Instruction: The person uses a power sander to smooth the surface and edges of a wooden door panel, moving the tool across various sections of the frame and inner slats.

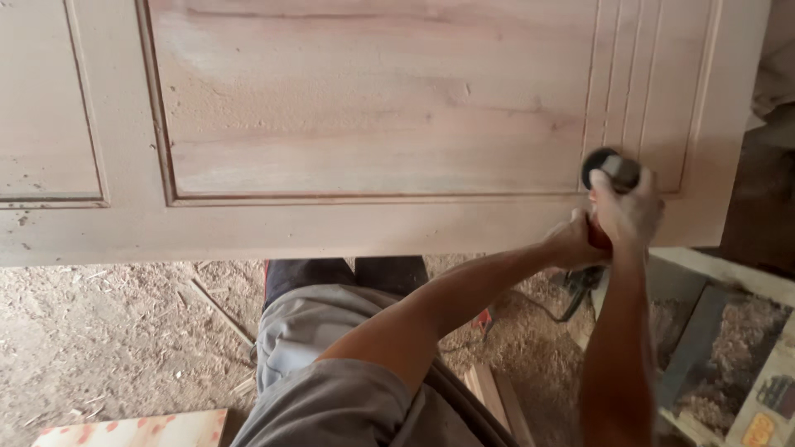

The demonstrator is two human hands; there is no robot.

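Note:
A pale wooden door [373, 108] with raised panels lies flat in front of me, dusted with fine sawdust. Both my hands grip a small power sander [603, 167] with a dark round disc. The disc rests on the grooved strip near the door's near right corner. My right hand [629, 211] wraps the tool's body just behind the disc. My left hand [571, 242] reaches across from the left and clasps the rear of the tool, touching my right hand. The tool's body is mostly hidden by my fingers.
Sawdust and wood strips [219, 310] cover the floor below the door's edge. A dark cable [571, 302] hangs under the tool. Wooden frames [704, 331] holding shavings stand at the right. A board with red spots [141, 430] lies bottom left.

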